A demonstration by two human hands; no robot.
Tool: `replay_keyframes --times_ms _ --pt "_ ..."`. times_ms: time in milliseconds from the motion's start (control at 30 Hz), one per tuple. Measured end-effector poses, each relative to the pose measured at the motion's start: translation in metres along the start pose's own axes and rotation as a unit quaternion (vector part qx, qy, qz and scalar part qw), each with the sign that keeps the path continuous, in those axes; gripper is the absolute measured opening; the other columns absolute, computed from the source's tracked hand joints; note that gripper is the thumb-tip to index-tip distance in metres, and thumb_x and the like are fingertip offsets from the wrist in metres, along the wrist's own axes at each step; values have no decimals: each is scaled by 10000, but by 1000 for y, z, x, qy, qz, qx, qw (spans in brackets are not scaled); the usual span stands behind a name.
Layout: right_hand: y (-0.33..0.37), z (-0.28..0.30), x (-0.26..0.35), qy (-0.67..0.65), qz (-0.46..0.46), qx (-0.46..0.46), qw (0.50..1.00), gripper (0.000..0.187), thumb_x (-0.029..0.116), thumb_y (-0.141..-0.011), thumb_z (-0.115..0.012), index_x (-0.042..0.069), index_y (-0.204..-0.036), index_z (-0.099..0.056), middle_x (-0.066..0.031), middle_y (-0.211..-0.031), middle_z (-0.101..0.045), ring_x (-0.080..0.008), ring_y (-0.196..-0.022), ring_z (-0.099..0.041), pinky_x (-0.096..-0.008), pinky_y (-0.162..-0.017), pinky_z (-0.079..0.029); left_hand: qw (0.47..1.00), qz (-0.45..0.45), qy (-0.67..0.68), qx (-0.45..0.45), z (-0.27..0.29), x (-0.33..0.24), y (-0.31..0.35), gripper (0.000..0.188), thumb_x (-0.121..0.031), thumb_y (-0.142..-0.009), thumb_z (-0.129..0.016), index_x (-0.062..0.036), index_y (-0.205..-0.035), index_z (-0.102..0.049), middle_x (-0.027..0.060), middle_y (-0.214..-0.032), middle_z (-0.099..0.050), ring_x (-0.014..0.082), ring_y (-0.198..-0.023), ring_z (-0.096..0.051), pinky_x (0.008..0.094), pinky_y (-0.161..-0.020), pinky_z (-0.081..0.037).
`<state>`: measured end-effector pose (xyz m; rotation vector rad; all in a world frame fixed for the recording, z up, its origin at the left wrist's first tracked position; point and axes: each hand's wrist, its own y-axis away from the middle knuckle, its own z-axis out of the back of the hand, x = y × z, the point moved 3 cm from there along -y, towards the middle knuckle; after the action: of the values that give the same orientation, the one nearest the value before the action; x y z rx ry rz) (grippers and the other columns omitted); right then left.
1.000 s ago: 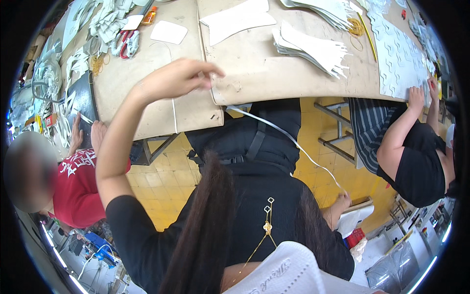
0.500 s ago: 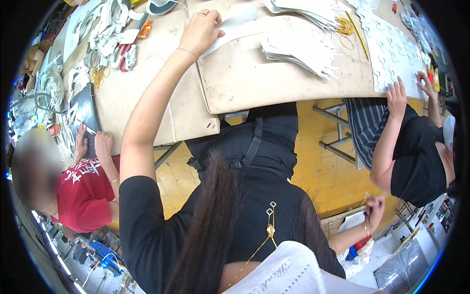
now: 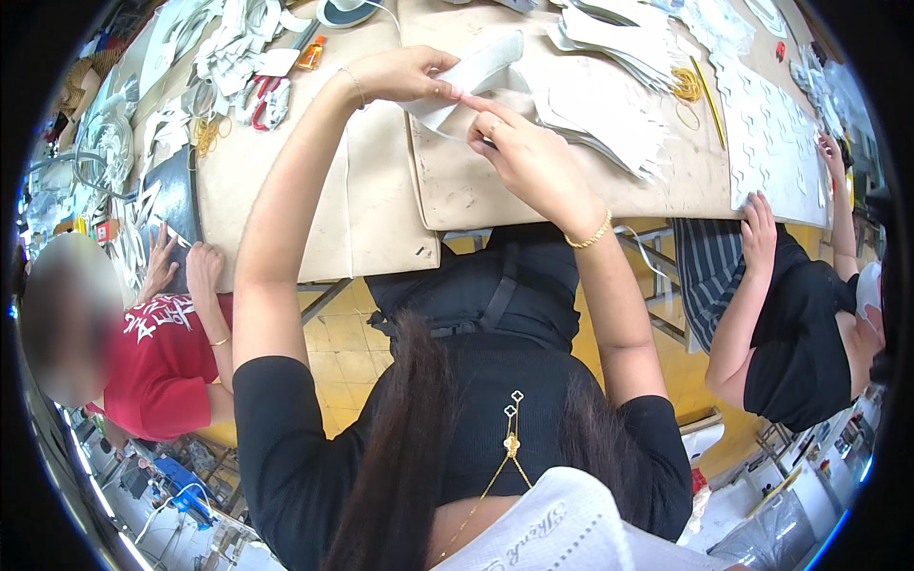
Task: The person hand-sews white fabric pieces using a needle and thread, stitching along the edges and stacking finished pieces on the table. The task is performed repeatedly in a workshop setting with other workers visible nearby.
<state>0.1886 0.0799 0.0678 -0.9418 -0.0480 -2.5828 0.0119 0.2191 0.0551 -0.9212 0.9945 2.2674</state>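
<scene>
My left hand pinches a curved white cut piece above the tan-covered table, thumb and fingers on its near edge. The piece is lifted and bent. Close beside it is my right hand, its index finger reaching to the piece at my left thumb. The other fingers of that hand curl round a small dark thing, mostly hidden, whose kind I cannot make out. Just right of the held piece lies a fanned stack of white cut pieces.
Another white stack lies farther back, near yellow rubber bands and a yellow pencil. At left are a red-handled tool and an orange bottle. Co-workers sit on both sides; one touches a white sheet, another a black board.
My right hand has come up from low at the right to the white piece. My left hand has lifted the piece off the table. The view has shifted slightly.
</scene>
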Motion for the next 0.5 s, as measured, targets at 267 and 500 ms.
replay_keyframes --times_ms 267,500 --pt "-32 -19 -22 13 -34 -12 999 158 159 -968 -573 32 -1054 -617 -190 -1422 -550 -365 -824 -719 -441 -735 -588 980 -46 190 25 7 22 8 600 -362 -876 -763 -81 -1383 -608 87 -1265 -660 171 -1168 -598 296 -998 -446" --pt "-37 -20 -30 -222 -160 71 959 172 121 -1008 -540 -32 -1068 -590 -175 -1156 -687 -181 -558 -678 -316 -588 -544 945 -209 251 -5 32 -6 62 462 -240 -905 -720 -13 -1297 -626 83 -1195 -659 176 -1020 -661 357 -923 -538"
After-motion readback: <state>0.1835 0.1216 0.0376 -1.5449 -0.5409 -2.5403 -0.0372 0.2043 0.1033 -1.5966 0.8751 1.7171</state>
